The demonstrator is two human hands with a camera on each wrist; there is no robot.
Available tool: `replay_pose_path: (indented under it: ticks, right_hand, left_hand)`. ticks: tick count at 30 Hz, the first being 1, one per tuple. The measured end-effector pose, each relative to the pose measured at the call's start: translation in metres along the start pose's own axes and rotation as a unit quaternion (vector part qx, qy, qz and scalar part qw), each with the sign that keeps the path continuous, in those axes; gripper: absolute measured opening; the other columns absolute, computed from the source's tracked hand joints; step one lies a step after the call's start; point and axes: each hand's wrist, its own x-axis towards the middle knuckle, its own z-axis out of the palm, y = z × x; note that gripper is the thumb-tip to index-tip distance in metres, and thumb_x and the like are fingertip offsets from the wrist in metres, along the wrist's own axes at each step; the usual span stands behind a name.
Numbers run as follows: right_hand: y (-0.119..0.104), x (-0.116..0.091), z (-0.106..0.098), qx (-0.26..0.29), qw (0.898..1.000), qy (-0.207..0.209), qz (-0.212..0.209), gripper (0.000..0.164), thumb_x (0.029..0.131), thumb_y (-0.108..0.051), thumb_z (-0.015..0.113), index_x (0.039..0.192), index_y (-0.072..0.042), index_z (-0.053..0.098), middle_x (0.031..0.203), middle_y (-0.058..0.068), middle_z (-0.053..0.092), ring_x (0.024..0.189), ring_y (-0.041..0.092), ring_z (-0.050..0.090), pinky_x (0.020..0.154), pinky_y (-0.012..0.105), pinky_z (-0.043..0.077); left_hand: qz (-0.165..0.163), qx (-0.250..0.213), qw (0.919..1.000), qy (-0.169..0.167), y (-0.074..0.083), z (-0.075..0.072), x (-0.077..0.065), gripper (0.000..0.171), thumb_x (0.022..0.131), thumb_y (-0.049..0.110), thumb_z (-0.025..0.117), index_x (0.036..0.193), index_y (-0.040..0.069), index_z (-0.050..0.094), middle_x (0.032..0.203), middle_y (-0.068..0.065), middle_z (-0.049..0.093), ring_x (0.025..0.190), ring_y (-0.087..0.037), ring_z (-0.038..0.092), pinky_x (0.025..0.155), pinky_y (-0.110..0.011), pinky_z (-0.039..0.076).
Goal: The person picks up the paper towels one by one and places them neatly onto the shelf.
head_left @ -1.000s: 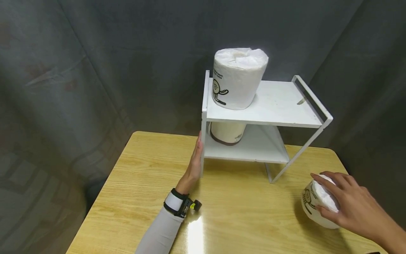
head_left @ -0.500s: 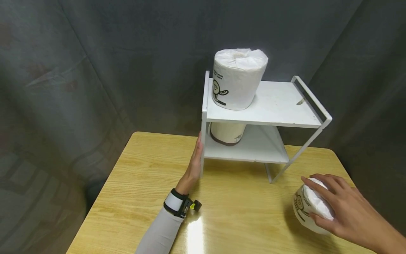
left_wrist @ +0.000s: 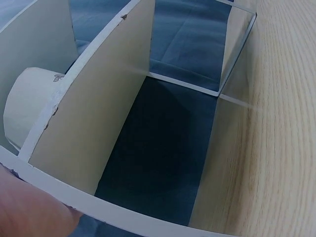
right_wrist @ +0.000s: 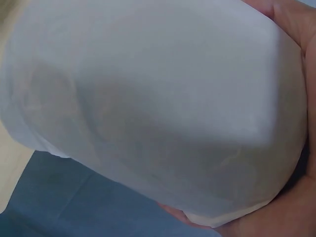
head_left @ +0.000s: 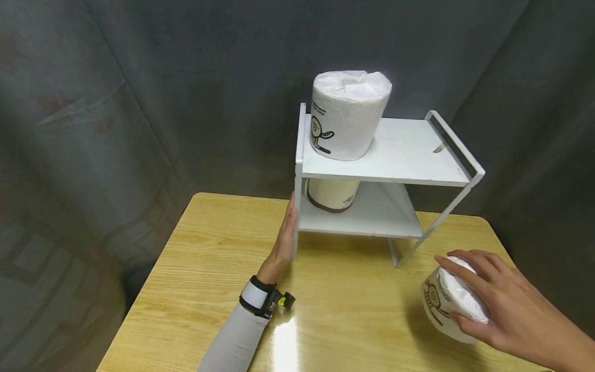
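My right hand (head_left: 506, 305) grips a wrapped toilet paper roll (head_left: 437, 305) from above, at the right of the head view. The roll has a black cartoon print and leans, its top towards the palm; its shadow falls on the table beside it. In the right wrist view the white wrapper (right_wrist: 148, 98) fills most of the picture. My left hand (head_left: 282, 240) rests with straight fingers along the left side of a white two-tier shelf (head_left: 409, 150). Part of that hand (left_wrist: 34, 212) shows at the frame in the left wrist view.
A second wrapped toilet paper roll (head_left: 348, 119) stands upright on the left of the top tier. Below it, a cream cylinder with a brown base (head_left: 332, 194) sits on the lower tier, its top hidden. The wooden table (head_left: 223, 243) ends before a grey curtain (head_left: 186, 93).
My right hand has moved a little to the left over the table, carrying the toilet paper roll. My left hand stays against the shelf.
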Motion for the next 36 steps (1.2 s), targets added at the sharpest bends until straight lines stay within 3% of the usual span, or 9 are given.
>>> replay_pose_path:
  ticks: [7, 11, 16, 22, 24, 28, 36]
  right_hand:
    - [-0.002, 0.013, -0.021, 0.006, 1.000, 0.014, -0.018, 0.093, 0.070, -0.061, 0.089, 0.149, -0.021, 0.061, 0.138, 0.008, 0.060, 0.114, 0.023, 0.050, 0.063, 0.049, 0.048]
    - [-0.001, 0.021, -0.033, 0.015, 1.000, 0.017, -0.016, 0.095, 0.064, -0.055, 0.095, 0.148, -0.023, 0.063, 0.138, 0.006, 0.061, 0.113, 0.016, 0.047, 0.069, 0.035, 0.049]
    - [-0.003, 0.030, -0.049, 0.015, 1.000, 0.003, -0.011, 0.104, 0.057, -0.044, 0.099, 0.151, -0.025, 0.060, 0.142, 0.006, 0.058, 0.113, 0.014, 0.044, 0.067, 0.028, 0.049]
    - [-0.003, 0.043, -0.065, 0.021, 0.999, 0.029, -0.033, 0.099, 0.066, -0.057, 0.095, 0.151, -0.020, 0.061, 0.145, 0.006, 0.059, 0.119, 0.016, 0.047, 0.077, 0.014, 0.038]
    - [-0.002, 0.047, -0.069, 0.025, 0.999, 0.030, -0.030, 0.101, 0.065, -0.055, 0.097, 0.152, -0.020, 0.060, 0.144, 0.006, 0.059, 0.120, 0.016, 0.047, 0.077, 0.013, 0.039]
    - [0.000, 0.055, -0.077, 0.026, 0.999, 0.025, -0.022, 0.113, 0.051, -0.037, 0.103, 0.154, -0.021, 0.059, 0.144, 0.006, 0.059, 0.119, 0.017, 0.047, 0.072, 0.015, 0.041]
    - [0.009, 0.072, -0.093, 0.024, 0.999, 0.026, -0.027, 0.115, 0.046, -0.029, 0.102, 0.152, -0.022, 0.060, 0.142, 0.007, 0.059, 0.116, 0.015, 0.046, 0.061, 0.022, 0.045]
  left_hand:
    - [-0.001, -0.008, 1.0000, 0.002, 0.000, 0.000, 0.000, 0.073, 0.112, 0.051, 0.011, 0.171, 0.012, -0.004, 0.179, -0.006, -0.006, 0.164, -0.025, -0.006, 0.131, -0.055, -0.003]
    - [0.002, -0.010, 0.9999, 0.003, 0.001, 0.001, 0.000, 0.073, 0.112, 0.051, 0.011, 0.171, 0.012, -0.004, 0.179, -0.006, -0.006, 0.164, -0.025, -0.006, 0.131, -0.056, -0.003]
    - [-0.002, -0.003, 1.0000, 0.002, 0.001, 0.002, 0.000, 0.074, 0.111, 0.052, 0.012, 0.171, 0.011, -0.004, 0.179, -0.006, -0.007, 0.164, -0.025, -0.007, 0.130, -0.056, -0.003]
    - [-0.006, -0.002, 1.0000, 0.003, 0.001, 0.002, 0.000, 0.075, 0.111, 0.054, 0.012, 0.171, 0.012, -0.004, 0.179, -0.006, -0.006, 0.164, -0.025, -0.006, 0.130, -0.056, -0.003]
    - [-0.006, -0.005, 1.0000, 0.003, 0.002, 0.002, 0.000, 0.076, 0.111, 0.056, 0.013, 0.171, 0.012, -0.004, 0.179, -0.007, -0.006, 0.164, -0.026, -0.006, 0.130, -0.057, -0.003]
    - [-0.003, -0.008, 1.0000, 0.003, 0.002, 0.002, -0.002, 0.079, 0.110, 0.058, 0.013, 0.171, 0.012, -0.004, 0.179, -0.007, -0.007, 0.164, -0.026, -0.006, 0.130, -0.058, -0.004]
    - [0.018, -0.014, 0.9997, 0.000, 0.000, 0.001, -0.001, 0.076, 0.111, 0.057, 0.013, 0.171, 0.013, -0.004, 0.179, -0.004, -0.006, 0.164, -0.024, -0.006, 0.130, -0.056, -0.003]
